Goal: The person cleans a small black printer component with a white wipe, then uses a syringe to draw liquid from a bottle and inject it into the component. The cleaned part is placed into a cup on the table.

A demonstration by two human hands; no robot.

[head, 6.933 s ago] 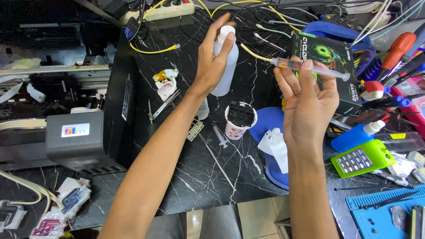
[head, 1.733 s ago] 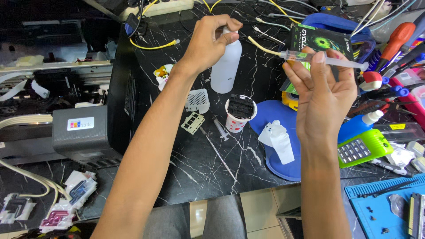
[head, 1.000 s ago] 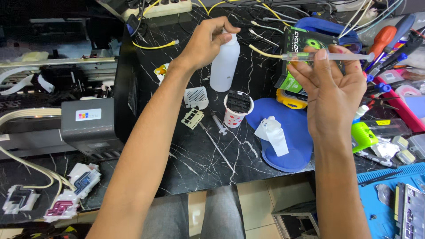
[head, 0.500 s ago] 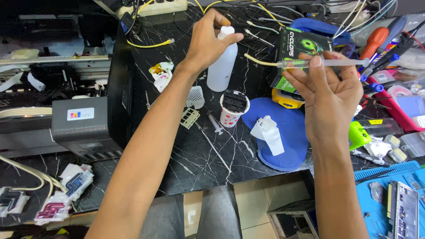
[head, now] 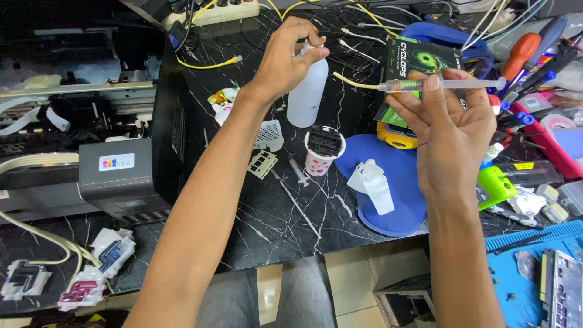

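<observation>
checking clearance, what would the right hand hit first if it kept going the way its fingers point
The right hand already holds the syringe; straight beyond looks like the green-and-black box, though depth is unclear.

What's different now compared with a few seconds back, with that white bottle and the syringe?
The left hand let go of the white bottle's side, where it had held the bottle up, and now grips its top while it stands on the black table. The right hand kept the syringe level in its fingers. The paper cup and blue pad stayed put.
</observation>
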